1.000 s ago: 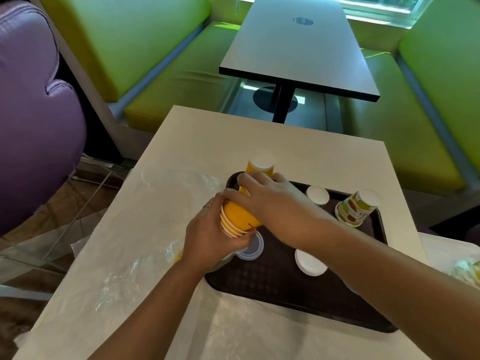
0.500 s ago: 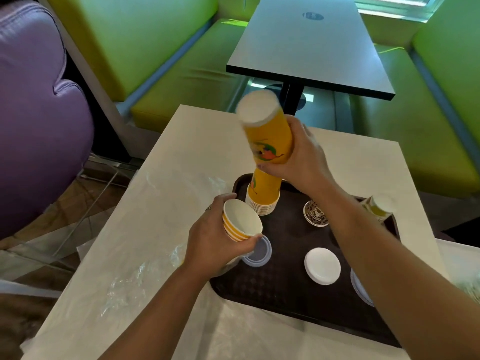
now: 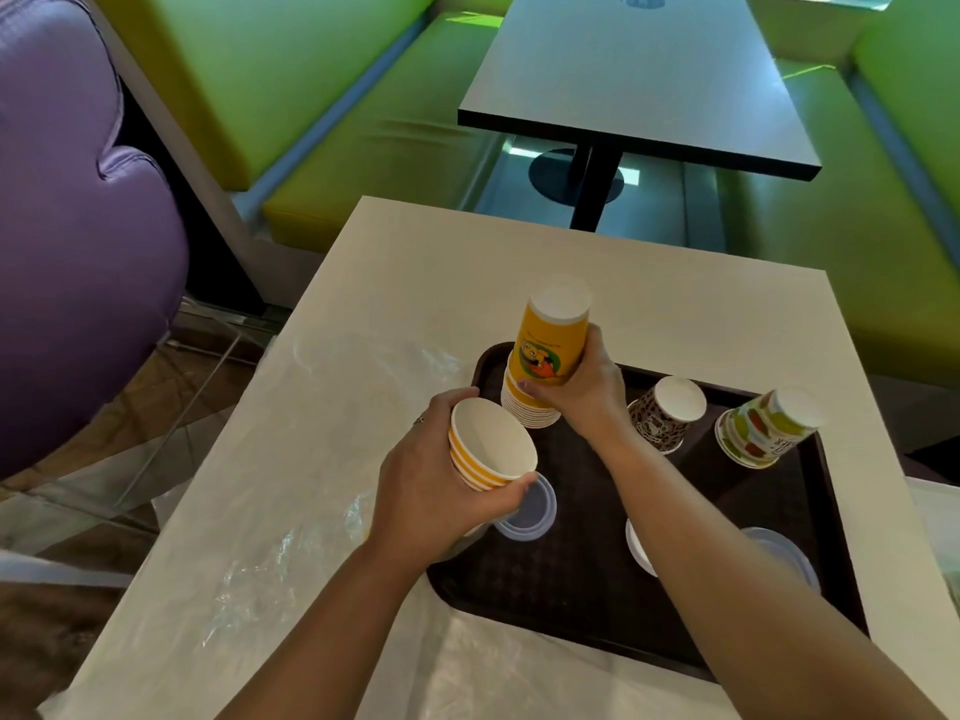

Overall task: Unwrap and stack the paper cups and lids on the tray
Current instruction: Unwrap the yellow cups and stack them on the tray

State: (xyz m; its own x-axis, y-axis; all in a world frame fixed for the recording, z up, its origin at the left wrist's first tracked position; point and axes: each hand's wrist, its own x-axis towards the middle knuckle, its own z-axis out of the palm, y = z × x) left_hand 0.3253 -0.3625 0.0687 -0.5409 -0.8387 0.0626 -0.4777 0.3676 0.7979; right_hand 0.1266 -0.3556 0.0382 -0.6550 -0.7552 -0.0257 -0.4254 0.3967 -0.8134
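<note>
A dark brown tray lies on the white table. My right hand grips an upside-down stack of yellow paper cups standing at the tray's far left corner. My left hand holds a small stack of yellow-striped cups, mouth tilted toward me, above the tray's left edge. A clear lid lies on the tray just under that hand. A brown patterned cup stack and a green-and-red patterned stack stand upside down at the back. A white lid and a clear lid lie partly behind my right forearm.
Crumpled clear plastic wrap covers the table left of and in front of the tray. A dark table and green benches stand beyond. A purple seat is at the left. More wrapping lies at the right edge.
My right hand has lowered the upper yellow cups onto the stack on the tray, merging them into one. My left hand still holds the striped cups in about the same place.
</note>
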